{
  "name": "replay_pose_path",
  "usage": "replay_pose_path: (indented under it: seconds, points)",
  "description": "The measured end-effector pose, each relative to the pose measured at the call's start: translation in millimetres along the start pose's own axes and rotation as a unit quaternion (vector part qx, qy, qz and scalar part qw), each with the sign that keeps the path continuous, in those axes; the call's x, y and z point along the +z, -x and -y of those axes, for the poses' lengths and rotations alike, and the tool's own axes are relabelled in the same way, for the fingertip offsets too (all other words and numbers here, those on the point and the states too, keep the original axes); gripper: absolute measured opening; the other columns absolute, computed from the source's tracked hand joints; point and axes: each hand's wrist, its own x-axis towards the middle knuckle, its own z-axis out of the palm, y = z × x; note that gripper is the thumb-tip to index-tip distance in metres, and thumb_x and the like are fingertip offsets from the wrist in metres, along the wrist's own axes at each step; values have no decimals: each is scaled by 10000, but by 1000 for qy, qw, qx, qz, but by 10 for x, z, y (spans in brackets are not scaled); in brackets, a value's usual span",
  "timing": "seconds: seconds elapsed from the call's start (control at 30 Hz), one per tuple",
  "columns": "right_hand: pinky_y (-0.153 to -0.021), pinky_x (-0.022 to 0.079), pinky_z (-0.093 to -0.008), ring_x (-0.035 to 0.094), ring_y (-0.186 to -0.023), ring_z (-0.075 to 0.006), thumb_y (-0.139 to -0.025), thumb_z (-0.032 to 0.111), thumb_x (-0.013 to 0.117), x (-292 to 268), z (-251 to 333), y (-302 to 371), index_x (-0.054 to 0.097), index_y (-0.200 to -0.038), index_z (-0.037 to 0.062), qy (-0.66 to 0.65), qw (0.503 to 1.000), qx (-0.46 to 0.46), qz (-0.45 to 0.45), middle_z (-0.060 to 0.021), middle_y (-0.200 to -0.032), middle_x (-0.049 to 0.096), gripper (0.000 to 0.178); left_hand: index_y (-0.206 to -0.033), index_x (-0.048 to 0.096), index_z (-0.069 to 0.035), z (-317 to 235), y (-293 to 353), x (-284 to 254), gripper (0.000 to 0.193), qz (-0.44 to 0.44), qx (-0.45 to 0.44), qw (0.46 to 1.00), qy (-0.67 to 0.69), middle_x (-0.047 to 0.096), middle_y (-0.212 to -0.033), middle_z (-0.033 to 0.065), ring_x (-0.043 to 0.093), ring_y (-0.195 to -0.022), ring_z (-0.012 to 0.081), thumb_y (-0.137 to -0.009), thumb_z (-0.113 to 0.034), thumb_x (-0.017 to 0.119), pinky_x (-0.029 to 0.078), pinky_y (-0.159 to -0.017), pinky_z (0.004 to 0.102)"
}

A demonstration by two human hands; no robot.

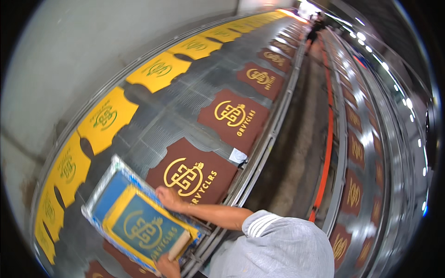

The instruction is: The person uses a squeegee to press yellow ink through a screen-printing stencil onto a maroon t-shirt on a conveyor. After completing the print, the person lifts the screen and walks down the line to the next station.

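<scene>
Though the left hand's [168, 267] hold is unclear, the right hand [170, 199] clasps a silkscreen [139, 220].

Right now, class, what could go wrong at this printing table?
The framed screen lies close beside a printed brown piece; sliding it might smear that print, if wet. The pale block on the screen could slip, perhaps streaking it. The white scrap by the table's edge might get knocked off.
</scene>
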Motion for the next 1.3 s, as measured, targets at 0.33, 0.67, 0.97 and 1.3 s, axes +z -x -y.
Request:
replay_pose_path:
  seconds: [0.33, 0.67, 0.97, 1.3]
  points:
    - [-871, 508, -487, 659, -984, -407, -956, 273, 507, 929, 410, 645, 678, -1123, 84, 48, 991, 123, 39, -218, -1025, 701, 305, -861, 746, -25, 1019, 475, -392, 265, 128, -48, 990, -23, 675, -750, 241, 638, -732, 442, -665, -204, 748, 508, -785, 524]
    - [-868, 506, -497, 653, -980, -416, -966, 280, 493, 1092, 482, 762, 668, -1132, 106, 90, 986, 141, 24, -213, -1011, 700, 297, -904, 670, 11, 1237, 881, -50, 283, 31, 19, 999, -11, 697, -920, 170, 652, -862, 391, -631, 13, 598, 477, -835, 490]
    - [-876, 506, -510, 651, -968, -429, -978, 280, 468, 1082, 322, 700, 659, -1143, 122, 126, 978, 160, 38, -224, -1006, 696, 298, -847, 691, 8, 1174, 751, -60, 235, 52, -22, 998, -11, 687, -829, 184, 646, -762, 422, -629, 1, 604, 503, -675, 502]
    - [-787, 516, -515, 646, -906, -416, -966, 235, 458, 1271, 52, 655, 618, -963, 2, 277, 952, 89, 91, -235, -949, 673, 283, -862, 717, 6, 1548, 57, -58, 382, 336, -81, 938, -17, 700, -879, 247, 678, -823, 433, -743, -356, 686, 540, -719, 510]
